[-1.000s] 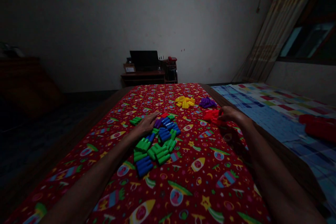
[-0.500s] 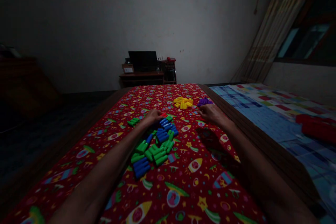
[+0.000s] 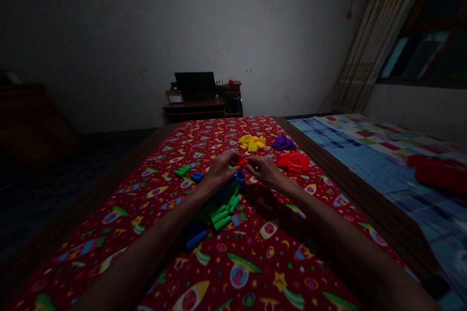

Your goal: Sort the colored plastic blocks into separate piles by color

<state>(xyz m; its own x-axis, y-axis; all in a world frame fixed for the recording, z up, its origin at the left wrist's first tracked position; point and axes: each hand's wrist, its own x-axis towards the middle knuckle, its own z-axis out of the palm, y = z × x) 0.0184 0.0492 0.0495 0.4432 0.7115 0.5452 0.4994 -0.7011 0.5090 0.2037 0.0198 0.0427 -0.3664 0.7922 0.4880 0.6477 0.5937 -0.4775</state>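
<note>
Between my two hands, over the blue and green pile, is a red plastic block (image 3: 242, 163). My left hand (image 3: 222, 169) pinches its left end, and the fingers of my right hand (image 3: 268, 171) close on its right end. Green blocks (image 3: 221, 218) and blue blocks (image 3: 196, 240) lie under and in front of my left hand and forearm, which hide part of them. Just right of my right hand is a heap of red blocks (image 3: 294, 162). Beyond the hands are a heap of yellow blocks (image 3: 252, 143) and a heap of purple blocks (image 3: 283, 142).
A red patterned cloth (image 3: 270, 262) covers the long table. A few green blocks (image 3: 182, 171) lie apart at the left. To the right is a bed (image 3: 339, 150) with a red item (image 3: 440, 172) on it. A dark screen (image 3: 195, 86) stands by the far wall.
My right hand has moved left from the red heap, uncovering it, to meet my left hand. My left hand has shifted slightly right with the red block, which now shows between both hands.
</note>
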